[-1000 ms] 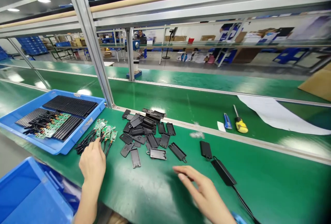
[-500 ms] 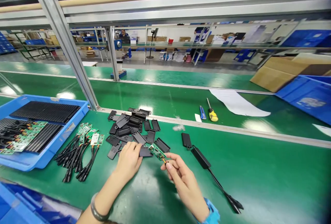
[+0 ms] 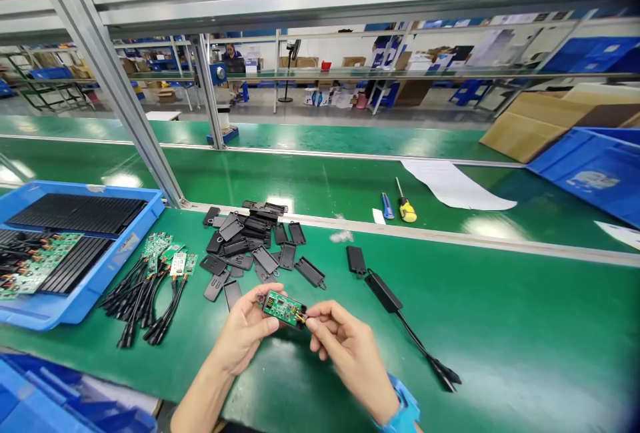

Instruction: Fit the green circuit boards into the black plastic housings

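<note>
In my left hand [image 3: 247,329] is a black plastic case half [image 3: 301,321], gripped between thumb and fingers above the green bench. A green circuit board [image 3: 283,306] lies in or over that case; whether it is fully seated I cannot tell. My right hand [image 3: 345,346] pinches the coloured wires at the board's right end. Its cable is hidden behind the fingers. Just beyond my hands lies a pile of loose black case halves [image 3: 250,239]. Right of them rest a small black case piece [image 3: 356,261] and a closed black case with a cable [image 3: 384,291].
At left stands a blue tray [image 3: 143,219] of black cases and wired boards. Beside it lie several circuit boards with black cables [image 3: 150,286]. A utility knife [image 3: 387,206], a yellow screwdriver [image 3: 407,210] and paper [image 3: 457,186] lie behind the rail. A metal post [image 3: 107,79] rises at left.
My left hand has picked a case half from the pile and brought it under the board. The right hand has kept its pinch on the wires. The view has shifted slightly.
</note>
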The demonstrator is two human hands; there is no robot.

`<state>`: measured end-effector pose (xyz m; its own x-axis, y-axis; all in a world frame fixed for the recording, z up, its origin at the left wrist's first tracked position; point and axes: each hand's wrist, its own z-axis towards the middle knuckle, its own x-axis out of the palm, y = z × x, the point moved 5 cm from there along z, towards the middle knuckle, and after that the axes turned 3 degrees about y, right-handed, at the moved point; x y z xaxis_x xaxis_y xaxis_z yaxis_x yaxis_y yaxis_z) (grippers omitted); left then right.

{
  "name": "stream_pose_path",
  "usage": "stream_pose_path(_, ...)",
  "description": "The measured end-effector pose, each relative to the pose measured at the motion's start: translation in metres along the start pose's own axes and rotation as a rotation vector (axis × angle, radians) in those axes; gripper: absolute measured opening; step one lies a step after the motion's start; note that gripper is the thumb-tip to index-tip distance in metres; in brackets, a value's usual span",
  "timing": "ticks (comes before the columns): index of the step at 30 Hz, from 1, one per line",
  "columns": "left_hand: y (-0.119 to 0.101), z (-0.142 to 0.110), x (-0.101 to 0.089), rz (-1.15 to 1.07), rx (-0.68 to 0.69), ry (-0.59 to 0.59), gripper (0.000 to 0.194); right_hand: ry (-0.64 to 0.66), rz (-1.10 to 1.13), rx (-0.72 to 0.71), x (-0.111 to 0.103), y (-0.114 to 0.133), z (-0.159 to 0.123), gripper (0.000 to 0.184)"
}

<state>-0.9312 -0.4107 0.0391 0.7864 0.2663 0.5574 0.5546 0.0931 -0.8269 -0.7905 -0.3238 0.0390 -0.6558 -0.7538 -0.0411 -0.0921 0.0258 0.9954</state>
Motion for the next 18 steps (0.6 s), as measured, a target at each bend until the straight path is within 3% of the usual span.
stream_pose_path(7, 0.003, -0.005, 0.013, -0.023, -0.008, -0.032, 0.045, 0.001, 0.041, 0.056, 0.004, -0.008, 0.0, 0.033)
stream_pose_path(13, 0.016, -0.002, 0.01, 0.062, 0.017, -0.247, 0.032, 0.025, 0.07, 0.102, 0.012, -0.015, 0.003, 0.034)
stream_pose_path(18, 0.016, -0.001, 0.008, 0.117, 0.047, -0.324, 0.033, 0.113, -0.005, 0.143, 0.014, -0.02, 0.004, 0.033)
